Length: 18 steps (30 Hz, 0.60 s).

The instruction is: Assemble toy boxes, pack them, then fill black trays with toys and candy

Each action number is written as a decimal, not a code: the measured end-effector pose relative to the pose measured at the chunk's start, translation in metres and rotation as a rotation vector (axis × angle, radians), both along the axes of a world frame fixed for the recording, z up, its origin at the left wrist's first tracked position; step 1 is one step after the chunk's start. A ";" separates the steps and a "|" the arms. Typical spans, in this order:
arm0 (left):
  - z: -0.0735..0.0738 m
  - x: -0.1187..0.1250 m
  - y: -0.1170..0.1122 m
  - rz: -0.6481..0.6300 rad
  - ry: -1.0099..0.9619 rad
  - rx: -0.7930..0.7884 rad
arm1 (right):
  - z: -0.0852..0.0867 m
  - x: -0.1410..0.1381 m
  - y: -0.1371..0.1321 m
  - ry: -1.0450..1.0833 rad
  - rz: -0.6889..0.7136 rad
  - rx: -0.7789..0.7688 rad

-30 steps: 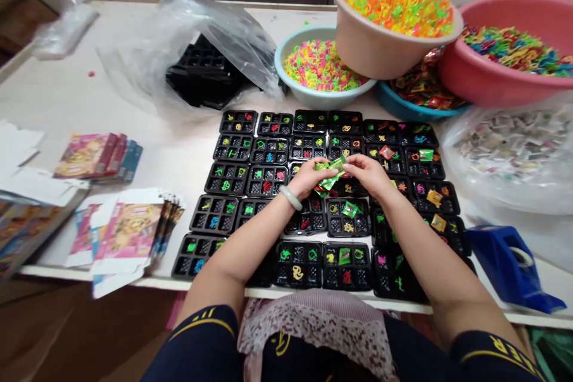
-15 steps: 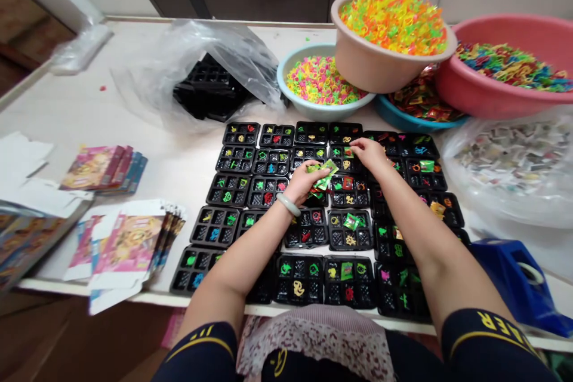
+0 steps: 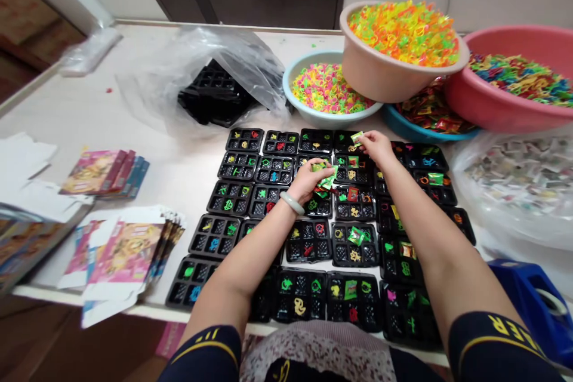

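My left hand (image 3: 308, 180) is closed around a bunch of small green packets (image 3: 329, 176), with some red showing beneath them. It hovers over the middle of the black compartment trays (image 3: 236, 166), a bangle on its wrist. Farther back and to the right, my right hand (image 3: 375, 146) pinches a single green packet (image 3: 357, 138) over a tray in the back row. Small coloured plastic pieces lie in the compartments. Several trays also hold a packet, such as the green packet (image 3: 357, 236) in a tray nearer me. My forearms hide parts of some trays.
Behind the trays stand a light blue basin (image 3: 290, 83), a beige basin (image 3: 380, 80) and a pink basin (image 3: 514, 110), all filled with small pieces. A clear bag (image 3: 514, 191) and blue tape dispenser (image 3: 530, 304) are right. Printed boxes (image 3: 129, 250) lie left.
My right hand has moved back from a second-row tray, where a green packet now lies, to the back row with another packet. The left hand still grips the bunch. The view has shifted slightly.
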<state>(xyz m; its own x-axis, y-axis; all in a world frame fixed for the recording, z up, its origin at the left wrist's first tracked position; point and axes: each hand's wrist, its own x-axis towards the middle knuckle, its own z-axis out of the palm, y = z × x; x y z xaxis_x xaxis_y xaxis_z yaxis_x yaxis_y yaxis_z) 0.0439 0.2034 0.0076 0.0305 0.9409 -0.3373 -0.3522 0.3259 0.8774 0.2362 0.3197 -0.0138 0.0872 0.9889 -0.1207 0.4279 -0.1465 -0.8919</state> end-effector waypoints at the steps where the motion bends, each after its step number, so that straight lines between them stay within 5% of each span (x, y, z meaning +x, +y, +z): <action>1: 0.000 -0.004 0.000 0.008 0.005 0.010 | 0.000 0.002 0.012 -0.119 -0.007 0.013; 5: -0.003 -0.021 -0.001 0.044 0.107 0.071 | 0.006 -0.012 0.017 -0.409 0.076 0.186; 7: -0.005 -0.028 0.001 0.047 0.164 0.118 | 0.008 -0.029 -0.004 -0.278 0.251 0.181; 11: -0.010 -0.036 0.008 0.061 0.175 0.160 | 0.005 -0.060 -0.046 0.163 0.544 -0.148; 14: -0.014 -0.041 0.013 0.171 0.170 0.136 | 0.002 -0.074 -0.043 0.271 0.373 -0.141; 18: -0.015 -0.054 0.011 0.256 0.162 0.092 | -0.003 -0.086 -0.002 0.143 0.116 -0.072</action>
